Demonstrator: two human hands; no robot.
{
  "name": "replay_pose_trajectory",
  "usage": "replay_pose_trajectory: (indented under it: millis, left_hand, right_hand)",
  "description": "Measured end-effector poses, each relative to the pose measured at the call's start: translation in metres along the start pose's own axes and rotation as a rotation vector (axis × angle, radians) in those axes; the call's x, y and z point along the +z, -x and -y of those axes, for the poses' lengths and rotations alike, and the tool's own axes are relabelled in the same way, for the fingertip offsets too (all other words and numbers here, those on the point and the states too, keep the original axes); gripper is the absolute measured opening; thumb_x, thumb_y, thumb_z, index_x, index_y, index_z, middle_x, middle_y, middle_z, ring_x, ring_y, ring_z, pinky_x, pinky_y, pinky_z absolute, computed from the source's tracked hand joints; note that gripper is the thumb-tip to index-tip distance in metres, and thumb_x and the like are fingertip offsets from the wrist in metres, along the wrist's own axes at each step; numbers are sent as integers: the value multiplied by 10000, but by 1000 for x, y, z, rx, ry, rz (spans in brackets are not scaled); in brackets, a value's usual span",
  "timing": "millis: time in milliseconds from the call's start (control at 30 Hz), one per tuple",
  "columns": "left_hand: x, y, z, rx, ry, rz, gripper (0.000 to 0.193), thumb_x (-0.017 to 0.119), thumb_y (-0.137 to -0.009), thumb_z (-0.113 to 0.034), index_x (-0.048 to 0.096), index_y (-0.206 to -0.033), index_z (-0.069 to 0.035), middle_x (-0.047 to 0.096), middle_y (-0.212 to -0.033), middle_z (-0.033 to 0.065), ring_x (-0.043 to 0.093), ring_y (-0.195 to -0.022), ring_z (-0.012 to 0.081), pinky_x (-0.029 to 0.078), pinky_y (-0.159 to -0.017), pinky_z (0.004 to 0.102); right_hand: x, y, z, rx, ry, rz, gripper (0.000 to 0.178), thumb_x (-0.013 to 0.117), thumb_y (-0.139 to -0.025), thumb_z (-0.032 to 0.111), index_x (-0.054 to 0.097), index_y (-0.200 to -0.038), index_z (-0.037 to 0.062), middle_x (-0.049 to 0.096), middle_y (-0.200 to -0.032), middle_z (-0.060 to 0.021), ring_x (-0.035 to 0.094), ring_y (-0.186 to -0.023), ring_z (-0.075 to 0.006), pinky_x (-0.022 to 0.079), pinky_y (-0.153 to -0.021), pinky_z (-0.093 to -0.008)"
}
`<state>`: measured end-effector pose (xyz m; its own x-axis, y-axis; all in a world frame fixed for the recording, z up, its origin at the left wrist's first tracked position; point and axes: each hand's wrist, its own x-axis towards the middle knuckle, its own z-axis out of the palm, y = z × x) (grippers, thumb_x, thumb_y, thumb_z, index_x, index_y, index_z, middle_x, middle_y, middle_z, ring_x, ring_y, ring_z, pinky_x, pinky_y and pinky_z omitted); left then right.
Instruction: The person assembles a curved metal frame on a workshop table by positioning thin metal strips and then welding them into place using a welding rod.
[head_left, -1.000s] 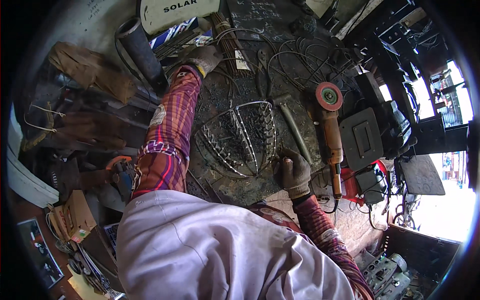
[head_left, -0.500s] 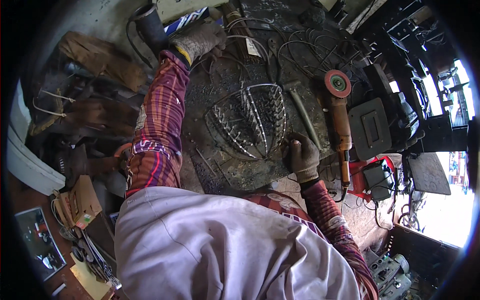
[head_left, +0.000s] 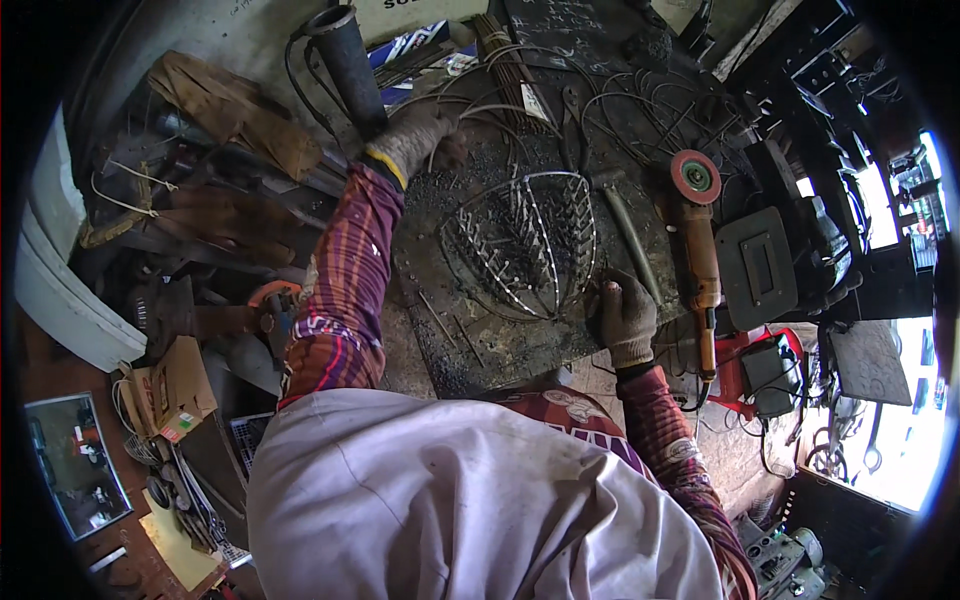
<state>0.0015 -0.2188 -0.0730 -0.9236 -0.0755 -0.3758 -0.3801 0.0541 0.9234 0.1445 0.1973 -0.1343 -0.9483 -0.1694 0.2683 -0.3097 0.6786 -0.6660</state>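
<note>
A curved shield-shaped metal frame (head_left: 556,232) lies on the dark workbench, with rows of short metal pieces along its ribs. My right hand (head_left: 628,318), in a worn grey glove, rests at the frame's near right edge. Its fingers are curled in, and whatever they hold is hidden. Over the bench's far left part is my left hand (head_left: 408,143), gloved with a yellow-edged cuff, just below a dark upright pipe (head_left: 352,75). Its fingers bend round something blurred, close to a thin cable. A hammer (head_left: 630,238) lies right of the frame, and pliers (head_left: 573,125) beyond it.
An angle grinder (head_left: 703,270) with a red disc lies on the right, beside a dark welding mask (head_left: 760,265). A bundle of thin rods (head_left: 508,70) and loose cables are at the back. Two thin rods (head_left: 437,318) lie at the near left. A red machine (head_left: 765,370) stands lower right.
My left hand has come nearer along the bench, away from the back. My right hand stays by the frame. A second thin rod now shows at the near left. The whole view has shifted slightly.
</note>
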Motion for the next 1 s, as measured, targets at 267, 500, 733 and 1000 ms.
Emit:
replay_pose_trajectory:
  millis: [267, 500, 733, 1000]
  left_hand:
    - [14, -23, 8, 68, -1236, -375, 376, 598, -946, -287, 710, -1200, -34, 702, -1231, 234, 677, -1126, 439, 547, -992, 492]
    - [0, -73, -9, 47, -1184, -448, 375, 502, -1018, -182, 644, -1353, -92, 668, -1347, 213, 620, -1283, 411, 506, -1090, 501]
    - [-22, -138, 4, 79, -1360, -376, 419, 442, -1031, -169, 596, -1413, -92, 617, -1417, 219, 608, -1301, 405, 485, -1099, 534]
    - [-42, -170, 6, 142, -1556, -532, 417, 458, -1047, -267, 670, -1363, -97, 646, -1403, 194, 653, -1255, 381, 542, -1025, 526]
  right_hand:
    - [0, 3, -2, 117, -85, 38, 308, 598, -1007, 286, 742, -1153, 56, 757, -1006, -176, 745, -954, -351, 575, -836, -409]
    - [-1, 0, 6, 121, -85, 33, 306, 600, -1010, 289, 746, -1142, 54, 762, -954, -166, 751, -902, -350, 581, -804, -412]
    - [-3, -2, 9, 85, -58, 47, 303, 601, -1013, 304, 750, -1116, 60, 757, -927, -158, 749, -884, -339, 577, -777, -418]
    - [-1, -3, 7, 120, -85, 89, 254, 615, -986, 268, 751, -1099, 85, 743, -921, -163, 725, -879, -376, 564, -769, -445]
